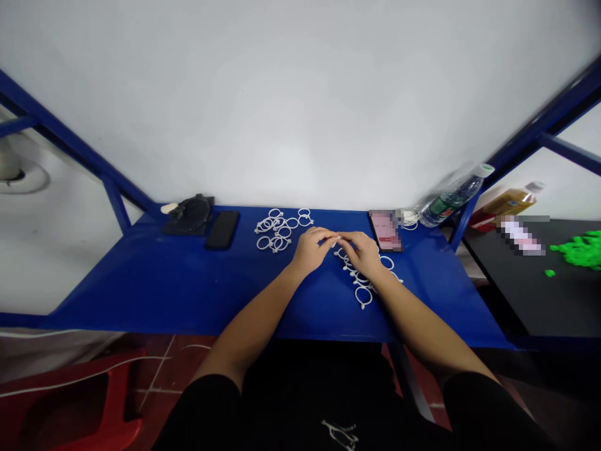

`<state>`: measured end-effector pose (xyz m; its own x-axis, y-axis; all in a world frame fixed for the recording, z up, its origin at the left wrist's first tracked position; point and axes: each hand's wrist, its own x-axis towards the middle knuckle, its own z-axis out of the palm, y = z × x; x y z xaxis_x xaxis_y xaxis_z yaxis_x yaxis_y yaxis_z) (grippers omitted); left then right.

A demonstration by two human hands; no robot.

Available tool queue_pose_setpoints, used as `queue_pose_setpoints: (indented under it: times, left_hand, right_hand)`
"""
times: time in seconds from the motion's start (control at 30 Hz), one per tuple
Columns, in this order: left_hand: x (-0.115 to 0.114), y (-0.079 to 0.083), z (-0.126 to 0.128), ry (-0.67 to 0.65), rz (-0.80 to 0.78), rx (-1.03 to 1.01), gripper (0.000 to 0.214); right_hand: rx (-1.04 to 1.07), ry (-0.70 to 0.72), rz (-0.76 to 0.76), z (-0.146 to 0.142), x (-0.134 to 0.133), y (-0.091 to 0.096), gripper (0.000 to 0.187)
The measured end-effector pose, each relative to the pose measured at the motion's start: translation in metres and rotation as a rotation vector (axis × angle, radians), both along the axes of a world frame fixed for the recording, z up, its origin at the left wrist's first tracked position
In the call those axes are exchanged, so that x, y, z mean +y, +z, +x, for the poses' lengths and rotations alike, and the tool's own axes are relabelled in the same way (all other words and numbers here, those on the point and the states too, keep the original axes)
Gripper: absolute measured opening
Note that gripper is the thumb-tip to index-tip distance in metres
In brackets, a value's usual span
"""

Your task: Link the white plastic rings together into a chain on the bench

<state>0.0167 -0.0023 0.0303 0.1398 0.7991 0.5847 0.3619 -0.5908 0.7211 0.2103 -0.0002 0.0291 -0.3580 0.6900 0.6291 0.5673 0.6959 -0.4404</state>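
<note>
Blue table (154, 282) | hands (337, 249) pinch white ring (336, 240) | bottle (451, 200) label unreadable

Both forearms are left bare below short black sleeves, no watch, ring or glove is worn on the left hand (312, 249) or right hand (364, 252), and black clothing with a small white emblem is worn.

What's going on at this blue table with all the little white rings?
A person sits at a blue table with both hands together over it. The left hand and right hand meet at the fingertips on a small white ring piece. One pile of white rings lies behind the left hand, another under the right wrist. A phone lies further left.
</note>
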Motion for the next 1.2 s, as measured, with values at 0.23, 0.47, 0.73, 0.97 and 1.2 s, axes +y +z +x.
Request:
queue_pose_setpoints:
  times: [0.23,0.47,0.73,0.97,1.2]
  left_hand:
    - [0.005,-0.012,-0.001,0.011,-0.123,-0.085,0.009]
    - [0.006,-0.011,-0.001,0.018,-0.094,-0.003,0.008]
    - [0.013,-0.017,-0.01,0.069,0.022,0.344,0.01]
    - [0.034,-0.042,-0.025,0.35,-0.061,0.594,0.039]
    - [0.028,-0.034,-0.025,0.266,-0.032,0.607,0.024]
  right_hand:
    - [0.0,-0.003,-0.029,-0.001,-0.001,-0.003,0.027]
    - [-0.031,-0.007,-0.082,-0.001,-0.002,-0.007,0.027]
    - [-0.111,-0.077,-0.057,-0.001,0.006,-0.008,0.027]
    - [-0.421,-0.085,-0.139,0.017,0.015,0.004,0.02]
    - [-0.288,-0.087,-0.201,0.014,0.013,0.0,0.025]
